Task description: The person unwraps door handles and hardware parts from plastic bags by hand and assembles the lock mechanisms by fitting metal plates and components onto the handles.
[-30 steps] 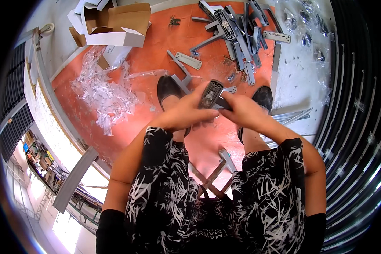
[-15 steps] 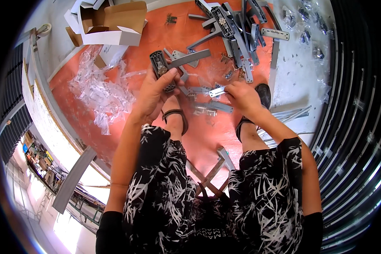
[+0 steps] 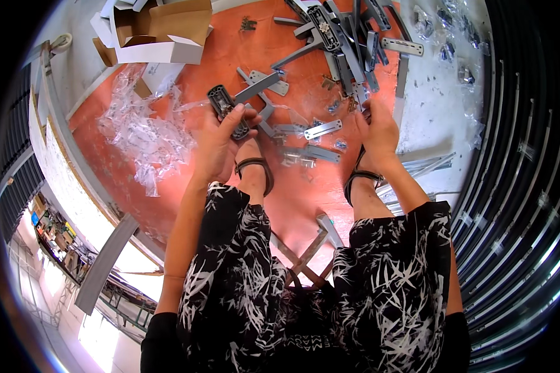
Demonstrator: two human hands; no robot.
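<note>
My left hand (image 3: 221, 140) is closed round a grey lever door handle (image 3: 228, 110). Its plate shows a hollow back with metal parts inside, and its lever points up to the right. Beside the lower end of the handle pile (image 3: 348, 53), my right hand (image 3: 378, 135) is closed with curled fingertips near small brass-coloured parts (image 3: 348, 102). What those fingers hold, if anything, is hidden. A slim silver metal plate (image 3: 323, 129) with slots lies on the orange sheet between my hands. Near it are a grey plate (image 3: 322, 153) and small clear bags (image 3: 297, 156).
Crumpled clear plastic (image 3: 146, 133) covers the sheet (image 3: 168, 217) at left, below an open white cardboard box (image 3: 162, 37). Bagged parts (image 3: 445, 50) lie at far right. Long dark metal profiles (image 3: 522, 205) line the right side. My sandalled feet (image 3: 252, 163) stand close below my hands.
The slim silver plate has left my right hand and now lies on the sheet. My right hand has moved right and up to the pile's edge. My left hand shifted slightly left with the door handle.
</note>
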